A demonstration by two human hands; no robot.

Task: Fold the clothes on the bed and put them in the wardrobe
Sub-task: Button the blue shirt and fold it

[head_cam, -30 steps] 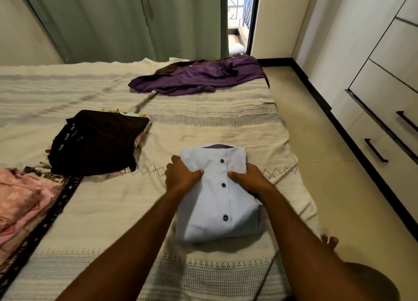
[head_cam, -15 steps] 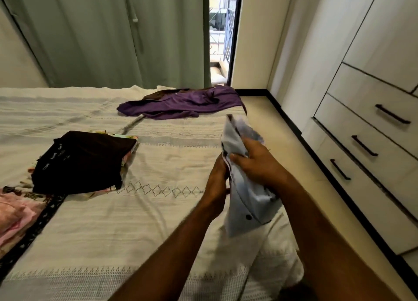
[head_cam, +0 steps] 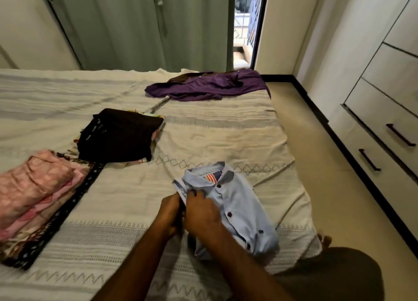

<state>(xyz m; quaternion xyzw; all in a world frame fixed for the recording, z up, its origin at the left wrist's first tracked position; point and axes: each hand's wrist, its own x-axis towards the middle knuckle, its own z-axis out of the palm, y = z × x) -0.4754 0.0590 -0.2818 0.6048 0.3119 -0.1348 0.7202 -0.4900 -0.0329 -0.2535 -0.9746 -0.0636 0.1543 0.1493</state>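
Observation:
A folded light blue button shirt (head_cam: pixel 237 205) with a flag label at its collar lies tilted over the near right part of the bed (head_cam: pixel 214 138). My left hand (head_cam: pixel 169 212) and my right hand (head_cam: pixel 201 212) meet at the shirt's left edge, both with fingers curled into the cloth. A loose purple garment (head_cam: pixel 208 86) lies unfolded at the bed's far side. A folded black piece (head_cam: pixel 117 138) tops a small stack at centre left. Folded pink clothes (head_cam: pixel 34 187) sit at the left edge on a dark dotted cloth.
White wardrobe drawers (head_cam: pixel 384 124) with dark handles line the right wall. A strip of beige floor (head_cam: pixel 334 176) runs between bed and wardrobe. Green curtains (head_cam: pixel 135 25) hang behind the bed beside an open doorway (head_cam: pixel 246 22).
The blue shirt lay flat under both hands, was lifted upright above the bed, and is now low again, tilted, with its collar and flag label showing. Both hands shifted to its left edge.

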